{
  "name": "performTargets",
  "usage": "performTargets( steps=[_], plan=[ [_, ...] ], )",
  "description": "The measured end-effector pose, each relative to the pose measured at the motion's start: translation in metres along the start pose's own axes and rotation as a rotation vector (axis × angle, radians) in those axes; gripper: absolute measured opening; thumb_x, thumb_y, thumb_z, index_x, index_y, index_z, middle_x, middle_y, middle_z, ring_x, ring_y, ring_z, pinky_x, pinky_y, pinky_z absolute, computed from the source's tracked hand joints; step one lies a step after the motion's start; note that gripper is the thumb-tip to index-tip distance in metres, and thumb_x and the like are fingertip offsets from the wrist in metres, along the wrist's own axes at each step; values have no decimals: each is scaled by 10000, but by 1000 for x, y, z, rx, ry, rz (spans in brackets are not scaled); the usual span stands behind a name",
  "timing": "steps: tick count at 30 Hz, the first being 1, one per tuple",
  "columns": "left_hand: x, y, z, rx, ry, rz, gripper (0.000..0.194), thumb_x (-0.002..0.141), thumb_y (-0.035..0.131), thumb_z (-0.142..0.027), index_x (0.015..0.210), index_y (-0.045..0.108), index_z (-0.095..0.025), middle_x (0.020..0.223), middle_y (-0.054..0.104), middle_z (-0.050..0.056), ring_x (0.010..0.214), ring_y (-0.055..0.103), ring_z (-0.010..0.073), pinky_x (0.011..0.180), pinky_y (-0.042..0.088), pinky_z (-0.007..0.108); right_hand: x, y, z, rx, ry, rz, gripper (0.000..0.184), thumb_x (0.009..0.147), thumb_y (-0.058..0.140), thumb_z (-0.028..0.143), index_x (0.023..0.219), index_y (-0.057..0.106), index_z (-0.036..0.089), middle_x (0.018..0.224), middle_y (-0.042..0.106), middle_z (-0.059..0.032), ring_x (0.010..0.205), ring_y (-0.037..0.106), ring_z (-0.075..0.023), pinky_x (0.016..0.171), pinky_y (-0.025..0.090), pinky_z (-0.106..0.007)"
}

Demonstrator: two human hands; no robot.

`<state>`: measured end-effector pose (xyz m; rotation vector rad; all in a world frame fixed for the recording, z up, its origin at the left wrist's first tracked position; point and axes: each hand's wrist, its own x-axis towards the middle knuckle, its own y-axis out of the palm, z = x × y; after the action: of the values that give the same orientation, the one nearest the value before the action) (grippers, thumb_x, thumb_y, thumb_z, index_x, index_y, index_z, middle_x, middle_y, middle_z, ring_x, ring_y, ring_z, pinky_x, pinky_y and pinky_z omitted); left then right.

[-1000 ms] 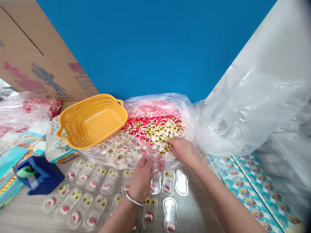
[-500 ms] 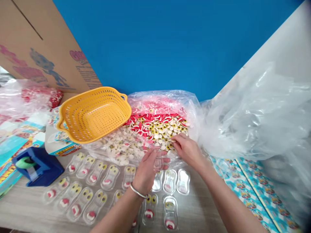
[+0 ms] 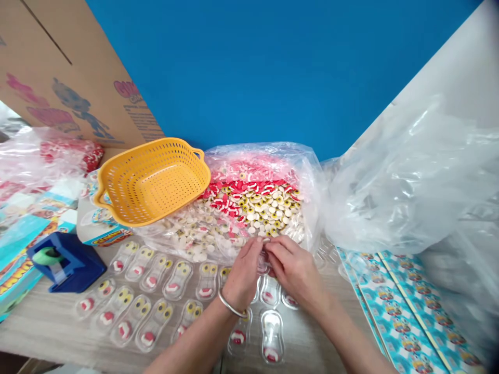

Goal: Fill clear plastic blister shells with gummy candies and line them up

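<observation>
My left hand [image 3: 244,272] and my right hand [image 3: 292,267] meet at the near edge of a clear plastic bag [image 3: 224,244] heaped with gummy eyeballs and red-and-white gummies [image 3: 265,200]. Between them they hold a small clear blister tray [image 3: 264,262], mostly hidden by my fingers. Whether anything lies in it cannot be seen. A metal bangle [image 3: 232,306] circles my left wrist. Below my hands, several clear trays with gummy eyes and red-and-white pieces [image 3: 154,272] lie on the wooden tabletop [image 3: 50,322].
A yellow perforated plastic basket [image 3: 152,182] rests on the bag's left side, near a blue tape dispenser [image 3: 66,262]. Printed candy-pattern sheets [image 3: 405,311] lie to the right beneath a large plastic sheet [image 3: 397,192]. A printed cardboard panel [image 3: 78,67] stands at back left, before a blue wall [image 3: 253,67].
My right hand has moved left off the gummy pile, and my hands have come together on the clear tray. The view has shifted slightly.
</observation>
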<state>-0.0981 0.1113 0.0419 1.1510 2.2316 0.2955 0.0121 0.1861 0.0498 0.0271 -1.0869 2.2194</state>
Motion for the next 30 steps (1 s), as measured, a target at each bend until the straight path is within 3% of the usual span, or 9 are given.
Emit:
performTargets(
  steps=[2, 5, 7, 11, 15, 20, 25, 30],
  plan=[
    [1, 0, 2, -29, -51, 12, 235, 848, 653, -422, 948, 690, -213, 982, 722, 74, 879, 665, 223, 742, 518, 323, -4, 0, 0, 85, 83, -46, 180, 970, 508, 169, 1054, 661, 214, 1012, 680, -72, 919, 655, -190, 814, 544, -323],
    [-1, 2, 1, -68, -149, 38, 246, 840, 655, -430, 949, 664, -209, 890, 692, 44, 676, 619, 169, 555, 469, 272, -7, 0, 1, 285, 305, -98, 93, 947, 564, 214, 998, 641, 216, 870, 687, -20, 702, 648, -152, 643, 543, -272],
    [-3, 4, 0, -94, -158, 40, 238, 831, 664, -424, 916, 652, -202, 847, 672, 33, 630, 590, 150, 524, 454, 257, -7, 1, 2, 345, 346, -90, 79, 944, 572, 228, 963, 648, 221, 837, 682, -8, 677, 644, -146, 619, 534, -261],
    [-6, 6, 1, -73, -129, 23, 258, 826, 667, -423, 921, 652, -184, 857, 667, 38, 681, 604, 155, 547, 475, 252, -6, 1, 4, 156, 231, -125, 133, 932, 564, 182, 922, 690, 223, 967, 653, -45, 879, 654, -174, 763, 527, -289],
    [-7, 7, 2, 12, -148, 23, 312, 845, 639, -454, 995, 651, -180, 889, 671, 42, 638, 584, 142, 507, 461, 243, -2, -5, 2, 36, 256, -118, 172, 919, 586, 162, 1058, 672, 216, 981, 643, -41, 811, 646, -163, 725, 515, -284],
    [-10, 6, 2, 23, -120, 65, 209, 847, 597, -317, 993, 639, -173, 867, 648, 28, 621, 546, 121, 518, 476, 236, 0, -8, -2, -98, 189, -5, 123, 956, 567, 161, 974, 682, 201, 917, 648, -35, 818, 655, -171, 718, 504, -276],
    [-10, 6, 2, 205, -52, 153, 259, 794, 627, -229, 1046, 614, -172, 826, 615, -2, 591, 515, 106, 521, 485, 236, -7, -3, -1, -251, 55, -101, 166, 1007, 502, 197, 1000, 667, 177, 917, 675, -65, 825, 662, -186, 745, 519, -298],
    [-11, 8, 2, 198, -67, 95, 368, 822, 625, -297, 1176, 572, -211, 907, 656, 12, 587, 554, 113, 514, 498, 247, -16, -2, -3, -214, 26, -218, 132, 1003, 512, 188, 995, 644, 195, 944, 694, -69, 869, 671, -178, 778, 541, -298]
  ],
)
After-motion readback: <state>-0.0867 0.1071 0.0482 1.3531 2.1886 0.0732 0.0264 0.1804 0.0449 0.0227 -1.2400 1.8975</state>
